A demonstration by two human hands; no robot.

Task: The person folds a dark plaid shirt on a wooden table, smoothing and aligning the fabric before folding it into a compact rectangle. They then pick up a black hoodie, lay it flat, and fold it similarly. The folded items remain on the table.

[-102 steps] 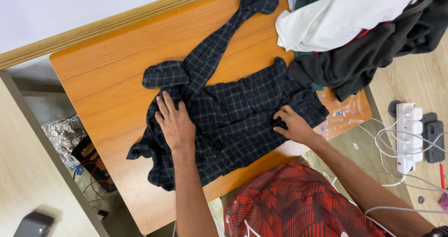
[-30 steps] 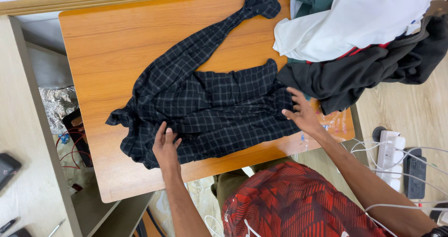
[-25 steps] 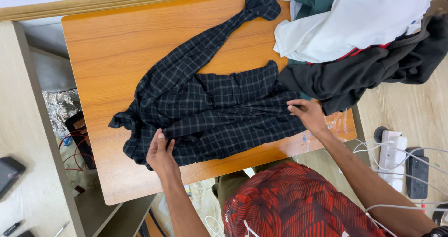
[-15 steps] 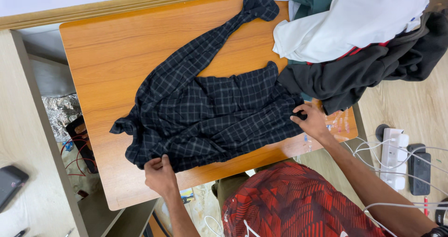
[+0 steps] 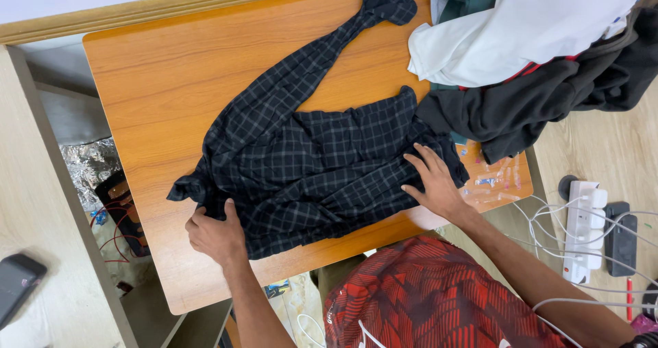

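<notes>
A dark checked shirt [image 5: 315,156] lies spread on the orange wooden table [image 5: 171,81], one sleeve stretched toward the far edge. My left hand [image 5: 214,233] grips the shirt's near left corner by the collar end, fingers curled around the fabric. My right hand [image 5: 432,180] rests flat on the shirt's right edge with its fingers spread, pressing the cloth down.
A heap of clothes, with a white garment [image 5: 521,19] on a black one [image 5: 534,101], covers the table's far right. A white power strip [image 5: 582,225] with cables lies on the floor at right. A phone [image 5: 17,296] and crumpled foil [image 5: 86,166] are at left.
My left hand has shifted left along the near hem and gripped the collar-side corner. My right hand has let go of its pinch and now lies flat on the shirt.
</notes>
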